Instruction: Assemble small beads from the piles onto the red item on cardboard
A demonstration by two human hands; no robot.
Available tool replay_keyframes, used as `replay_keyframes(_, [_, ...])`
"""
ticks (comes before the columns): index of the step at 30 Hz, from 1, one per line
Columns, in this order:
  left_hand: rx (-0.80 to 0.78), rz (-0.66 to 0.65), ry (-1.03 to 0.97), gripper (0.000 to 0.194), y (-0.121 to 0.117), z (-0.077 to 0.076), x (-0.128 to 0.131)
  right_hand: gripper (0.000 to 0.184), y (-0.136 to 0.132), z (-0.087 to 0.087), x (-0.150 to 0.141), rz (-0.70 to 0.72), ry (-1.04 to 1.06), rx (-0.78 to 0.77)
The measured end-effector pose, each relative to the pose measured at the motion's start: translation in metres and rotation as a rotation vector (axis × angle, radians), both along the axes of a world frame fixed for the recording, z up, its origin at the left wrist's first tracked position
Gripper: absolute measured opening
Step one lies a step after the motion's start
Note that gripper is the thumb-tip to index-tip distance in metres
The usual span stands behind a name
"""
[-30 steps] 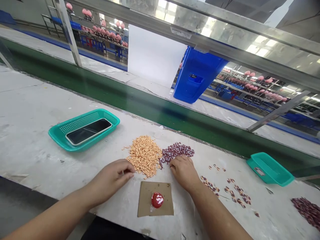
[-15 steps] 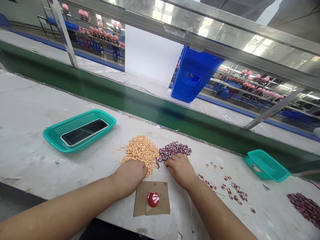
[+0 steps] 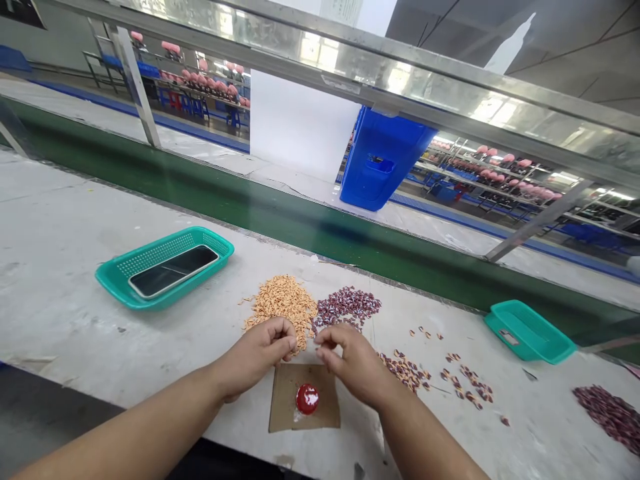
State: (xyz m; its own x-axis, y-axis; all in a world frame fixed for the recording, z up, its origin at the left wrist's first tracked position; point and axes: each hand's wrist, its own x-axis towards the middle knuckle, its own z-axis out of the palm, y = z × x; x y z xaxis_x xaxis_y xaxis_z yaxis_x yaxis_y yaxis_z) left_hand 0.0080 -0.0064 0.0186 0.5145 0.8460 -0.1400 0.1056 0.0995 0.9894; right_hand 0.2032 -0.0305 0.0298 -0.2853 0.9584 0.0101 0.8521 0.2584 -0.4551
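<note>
My left hand [image 3: 265,350] is closed in a pinch at the near edge of a heap of small orange pieces [image 3: 283,300]. Facing it across a narrow gap, my right hand [image 3: 347,360] also pinches thumb and forefinger, just in front of a heap of small purple-and-white pieces [image 3: 350,303]. Whatever is between the fingertips of either hand is too small to make out. Below and between the hands lies a square of brown cardboard [image 3: 327,410], with a shiny red round object [image 3: 307,399] on it.
Right of my right forearm lie scattered two-coloured orange-and-purple pieces [image 3: 407,373]. A dark purple heap [image 3: 607,417] sits at far right, near a green tray [image 3: 535,333]. At left, a green basket [image 3: 115,283] holds a phone-like dark slab [image 3: 175,270]. Behind runs a green belt [image 3: 240,200].
Both hands have drawn back from the two heaps and come closer together above the far edge of the cardboard. More of the purple heap and the two-coloured pieces shows now.
</note>
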Motion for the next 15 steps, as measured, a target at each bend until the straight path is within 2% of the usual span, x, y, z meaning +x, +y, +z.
replay_keyframes(1, [-0.031, -0.015, -0.06, 0.018, -0.004, -0.002, 0.003, 0.01, -0.008, 0.002, -0.006, 0.016, 0.147, -0.063])
replay_keyframes(3, [-0.089, -0.061, -0.162, 0.023, -0.01, -0.004, 0.007, 0.002, -0.023, 0.003, -0.015, 0.012, 0.638, -0.288])
replay_keyframes(5, [-0.15, -0.108, -0.232, 0.024, -0.016, -0.003, 0.008, 0.009, -0.034, -0.001, -0.02, -0.02, 1.058, -0.476])
replay_keyframes(6, [-0.174, -0.127, -0.247, 0.024, -0.018, -0.002, 0.007, 0.012, -0.038, -0.003, -0.021, -0.036, 1.167, -0.523])
replay_keyframes(8, [-0.213, -0.154, -0.249, 0.021, -0.021, 0.0, 0.005, 0.015, -0.045, -0.007, -0.023, -0.055, 1.251, -0.553])
replay_keyframes(13, [-0.358, -0.232, -0.288, 0.02, -0.027, -0.003, -0.002, 0.016, -0.06, -0.012, -0.023, -0.018, 1.278, -0.548])
replay_keyframes(15, [-0.378, -0.188, -0.3, 0.022, -0.03, -0.007, -0.003, 0.017, -0.063, -0.016, -0.018, -0.093, 1.283, -0.501])
